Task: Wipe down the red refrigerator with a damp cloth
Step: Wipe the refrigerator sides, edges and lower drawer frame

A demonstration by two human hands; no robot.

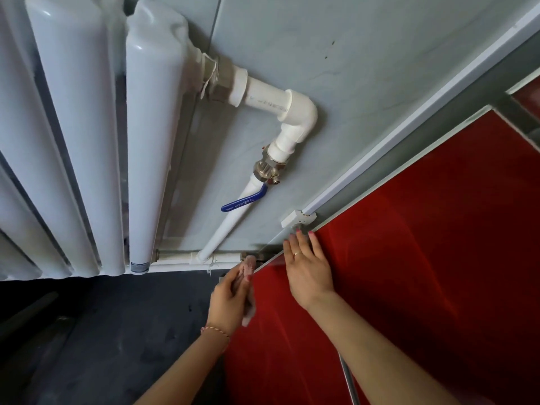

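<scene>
The red refrigerator [423, 258] fills the lower right, its glossy door seen from above and streaked with reflections. My left hand [229, 301] grips a pale pinkish cloth [247, 266] and presses it against the door's lower left edge, close to the floor. My right hand [308, 268] lies flat on the red door beside it, fingers spread, holding nothing. A thin metal handle rod [349, 381] runs down the door under my right forearm.
A white radiator [87, 135] stands at left. White pipes [277, 106] with a blue-handled valve [244, 201] run along the grey tiled wall [365, 54]. A white trim strip [409, 135] borders the refrigerator. The floor [102, 340] is dark.
</scene>
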